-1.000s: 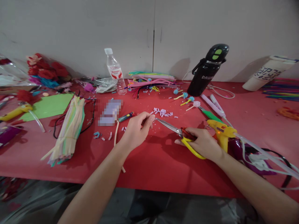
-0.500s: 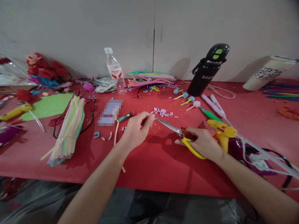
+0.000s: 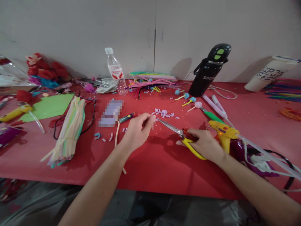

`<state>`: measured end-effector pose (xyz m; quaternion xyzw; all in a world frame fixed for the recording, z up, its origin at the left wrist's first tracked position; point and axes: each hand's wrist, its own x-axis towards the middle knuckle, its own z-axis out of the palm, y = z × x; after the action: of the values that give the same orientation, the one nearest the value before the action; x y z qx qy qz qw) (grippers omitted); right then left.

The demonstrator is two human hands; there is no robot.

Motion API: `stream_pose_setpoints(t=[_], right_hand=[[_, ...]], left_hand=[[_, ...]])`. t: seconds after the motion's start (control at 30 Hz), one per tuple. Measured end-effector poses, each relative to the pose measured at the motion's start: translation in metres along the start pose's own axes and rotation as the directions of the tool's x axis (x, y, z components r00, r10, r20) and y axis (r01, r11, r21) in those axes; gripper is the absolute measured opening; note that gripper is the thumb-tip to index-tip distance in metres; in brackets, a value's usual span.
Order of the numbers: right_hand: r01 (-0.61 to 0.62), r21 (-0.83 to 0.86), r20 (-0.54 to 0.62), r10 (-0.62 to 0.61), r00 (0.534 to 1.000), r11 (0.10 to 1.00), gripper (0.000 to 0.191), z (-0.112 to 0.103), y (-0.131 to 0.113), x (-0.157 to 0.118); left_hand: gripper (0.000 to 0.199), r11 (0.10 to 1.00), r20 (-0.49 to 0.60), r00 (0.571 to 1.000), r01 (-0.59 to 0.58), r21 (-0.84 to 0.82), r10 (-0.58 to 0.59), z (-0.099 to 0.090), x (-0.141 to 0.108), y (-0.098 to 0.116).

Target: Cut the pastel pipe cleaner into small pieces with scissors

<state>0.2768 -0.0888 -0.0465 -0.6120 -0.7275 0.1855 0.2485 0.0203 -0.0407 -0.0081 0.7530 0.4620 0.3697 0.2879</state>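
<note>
My left hand is closed in a pinch around a lilac pipe cleaner piece; only a short pale end shows past the fingertips. In my right hand is a pair of scissors with red and yellow handles. Their blades look close together and point left, the tips just short of the pinched end. Behind the fingers lies a scatter of short lilac pipe cleaner bits. Several small pompom-topped stems, blue and pink, rest farther back.
A yellow glue gun with trailing cords stands right beside my right hand. Pipe cleaner bundles lie at left and at the back. A plastic bottle, a black flask and a white tumbler stand along the wall.
The scissor tips have drawn back slightly to the right from the pinched end. My left hand is almost unmoved.
</note>
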Motion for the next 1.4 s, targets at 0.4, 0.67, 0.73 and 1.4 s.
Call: stream_pose_setpoints(t=[0.4,0.67,0.73,1.4], right_hand=[[-0.004,0.026,0.028,0.004,1.0,1.0,0.049,-0.0012,-0.001,-0.0001],[0.005,0.007,0.04,-0.005,0.999,1.0,0.049,-0.0016,0.0003,-0.0002],[0.001,0.01,0.047,-0.002,0.999,1.0,0.049,-0.0015,0.0002,-0.0004],[-0.018,0.003,0.026,0.018,0.999,1.0,0.048,-0.0008,-0.0011,0.0002]], left_hand=[[0.028,0.999,0.005,1.0,-0.024,-0.024,0.024,-0.0004,0.0004,-0.0009],[0.029,1.0,0.011,1.0,-0.016,-0.025,0.016,0.0003,0.0005,-0.0006],[0.029,1.0,0.006,1.0,-0.014,-0.021,0.014,0.0002,0.0006,-0.0006],[0.033,1.0,0.01,1.0,0.003,-0.017,-0.002,-0.0001,0.0006,-0.0011]])
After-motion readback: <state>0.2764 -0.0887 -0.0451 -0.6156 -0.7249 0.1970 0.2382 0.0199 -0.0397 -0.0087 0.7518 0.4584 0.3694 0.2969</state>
